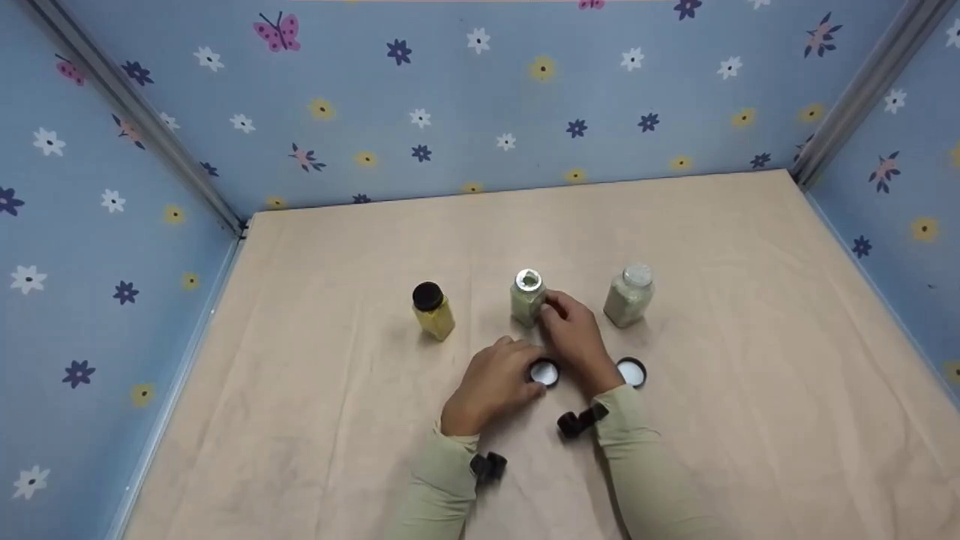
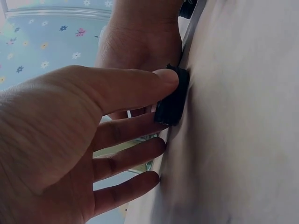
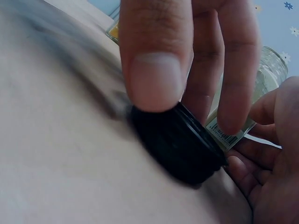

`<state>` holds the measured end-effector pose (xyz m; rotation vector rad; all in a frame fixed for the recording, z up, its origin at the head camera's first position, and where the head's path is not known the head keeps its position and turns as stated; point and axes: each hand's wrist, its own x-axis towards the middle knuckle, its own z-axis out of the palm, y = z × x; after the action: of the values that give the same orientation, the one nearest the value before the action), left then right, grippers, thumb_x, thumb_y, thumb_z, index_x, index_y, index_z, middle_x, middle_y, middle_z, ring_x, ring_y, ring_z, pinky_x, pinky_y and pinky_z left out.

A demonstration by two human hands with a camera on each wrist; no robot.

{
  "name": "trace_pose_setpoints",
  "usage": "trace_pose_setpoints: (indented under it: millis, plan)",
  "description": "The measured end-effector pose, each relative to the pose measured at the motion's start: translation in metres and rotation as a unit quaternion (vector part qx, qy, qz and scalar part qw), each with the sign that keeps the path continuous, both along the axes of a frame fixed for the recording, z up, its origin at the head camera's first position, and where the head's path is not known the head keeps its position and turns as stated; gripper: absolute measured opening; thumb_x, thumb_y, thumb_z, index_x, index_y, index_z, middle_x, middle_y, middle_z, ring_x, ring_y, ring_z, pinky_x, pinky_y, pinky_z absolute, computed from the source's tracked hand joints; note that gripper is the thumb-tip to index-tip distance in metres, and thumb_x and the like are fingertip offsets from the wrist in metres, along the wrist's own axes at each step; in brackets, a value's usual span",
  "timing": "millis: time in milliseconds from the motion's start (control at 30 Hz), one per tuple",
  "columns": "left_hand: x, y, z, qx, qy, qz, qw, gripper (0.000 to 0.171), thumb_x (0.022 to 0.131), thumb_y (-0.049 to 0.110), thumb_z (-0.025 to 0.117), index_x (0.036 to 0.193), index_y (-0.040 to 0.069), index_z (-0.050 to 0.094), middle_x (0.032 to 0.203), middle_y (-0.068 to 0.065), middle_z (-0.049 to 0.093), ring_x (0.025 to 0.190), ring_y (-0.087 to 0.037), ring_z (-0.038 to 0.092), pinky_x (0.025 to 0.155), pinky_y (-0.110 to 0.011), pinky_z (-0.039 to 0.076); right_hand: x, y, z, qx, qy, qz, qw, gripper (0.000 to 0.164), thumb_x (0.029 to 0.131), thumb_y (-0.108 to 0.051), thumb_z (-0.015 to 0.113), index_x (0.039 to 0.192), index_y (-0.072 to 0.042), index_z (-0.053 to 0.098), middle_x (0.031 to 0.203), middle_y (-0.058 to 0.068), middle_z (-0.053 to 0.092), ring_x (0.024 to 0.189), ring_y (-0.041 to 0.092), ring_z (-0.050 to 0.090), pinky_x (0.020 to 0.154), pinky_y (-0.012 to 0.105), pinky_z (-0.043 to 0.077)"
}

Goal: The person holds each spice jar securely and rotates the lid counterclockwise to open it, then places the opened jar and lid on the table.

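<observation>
My left hand (image 1: 495,382) pinches a black screw cap (image 1: 544,373) at the tabletop, its white lining facing up. In the left wrist view, the thumb presses one side of the cap (image 2: 173,100) while the other fingers spread beyond it. My right hand (image 1: 576,334) grips the lower side of a glass bottle (image 1: 525,306) with green contents. This bottle stands upright and capless, with a torn-looking silver seal around its mouth. Low on the bottle's side, a barcode label (image 3: 223,134) shows in the right wrist view.
To the left stands a yellow-filled bottle (image 1: 435,319) with its black cap on. A capless pale green bottle (image 1: 628,300), its top whitish, stands to the right. Another black cap (image 1: 631,372) lies lining-up beside the right wrist. Flowered walls (image 1: 480,97) border the cloth-covered table (image 1: 300,337).
</observation>
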<state>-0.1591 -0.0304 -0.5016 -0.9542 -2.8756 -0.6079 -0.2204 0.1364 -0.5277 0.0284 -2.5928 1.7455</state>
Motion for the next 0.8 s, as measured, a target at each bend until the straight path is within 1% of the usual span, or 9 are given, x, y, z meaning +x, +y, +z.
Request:
trace_pose_setpoints:
  millis: [100,200,333,433,533,600,700,800]
  plan:
    - [0.000,-0.001,0.000,0.005,-0.004,0.005,1.0000,0.040,0.079,0.029,0.081,0.116,0.020,0.072,0.106,0.004,0.070,0.088,-0.021,0.060,0.073,-0.037,0.050,0.000,0.000,0.000,-0.001,-0.001,0.001,1.000,0.034,0.099,-0.022,0.056,0.129,-0.009,0.066,0.128,0.007,0.066,0.121,0.021,0.057,0.105,0.040,0.042]
    - [0.000,-0.002,0.000,0.017,-0.010,0.012,0.9997,0.035,0.083,0.031,0.079,0.115,0.018,0.073,0.104,0.003,0.070,0.090,-0.020,0.061,0.075,-0.037,0.051,0.000,-0.001,0.000,0.006,0.000,0.000,1.000,0.034,0.099,-0.023,0.056,0.129,-0.009,0.066,0.128,0.008,0.066,0.121,0.022,0.057,0.105,0.040,0.042]
    - [-0.001,-0.006,0.001,0.050,-0.017,0.022,0.9984,0.028,0.091,0.031,0.072,0.115,0.016,0.073,0.105,0.000,0.071,0.095,-0.020,0.064,0.079,-0.038,0.052,0.000,0.000,0.001,0.013,-0.004,-0.003,1.000,0.035,0.099,-0.025,0.057,0.128,-0.009,0.067,0.126,0.007,0.066,0.120,0.022,0.058,0.104,0.040,0.043]
    - [-0.003,-0.010,0.002,0.080,-0.027,0.026,0.9961,0.027,0.094,0.027,0.069,0.118,0.015,0.072,0.108,0.000,0.070,0.098,-0.017,0.065,0.082,-0.036,0.053,0.001,0.000,0.002,0.016,-0.004,-0.008,1.000,0.033,0.098,-0.024,0.057,0.127,-0.010,0.068,0.122,0.006,0.068,0.115,0.022,0.060,0.101,0.040,0.045]
    - [-0.004,-0.014,0.004,0.099,-0.042,0.023,0.9939,0.028,0.095,0.025,0.067,0.121,0.014,0.072,0.111,0.001,0.070,0.100,-0.013,0.065,0.084,-0.034,0.053,0.003,0.000,0.003,0.021,0.008,-0.015,1.000,0.033,0.098,-0.022,0.057,0.126,-0.009,0.068,0.119,0.007,0.068,0.111,0.023,0.061,0.098,0.040,0.046]
    - [-0.004,-0.016,0.005,0.109,-0.052,0.019,0.9925,0.029,0.096,0.025,0.067,0.123,0.014,0.071,0.112,-0.001,0.070,0.098,-0.013,0.066,0.084,-0.034,0.053,0.004,-0.001,0.004,0.021,0.015,-0.021,0.999,0.032,0.098,-0.021,0.057,0.125,-0.008,0.068,0.118,0.007,0.069,0.110,0.023,0.062,0.098,0.040,0.046]
    - [-0.006,-0.020,0.007,0.122,-0.061,0.019,0.9905,0.030,0.097,0.024,0.066,0.124,0.013,0.070,0.113,-0.001,0.070,0.098,-0.015,0.067,0.083,-0.034,0.054,0.006,-0.002,0.006,0.018,0.030,-0.027,0.999,0.031,0.098,-0.019,0.058,0.125,-0.006,0.067,0.119,0.009,0.068,0.110,0.023,0.062,0.098,0.039,0.046]
    - [-0.006,-0.024,0.010,0.134,-0.071,0.027,0.9881,0.030,0.097,0.024,0.065,0.125,0.012,0.070,0.116,-0.001,0.070,0.099,-0.018,0.068,0.083,-0.034,0.054,0.008,-0.004,0.007,0.015,0.037,-0.043,0.998,0.028,0.096,-0.017,0.059,0.120,-0.007,0.068,0.113,0.008,0.068,0.105,0.022,0.061,0.094,0.039,0.047]
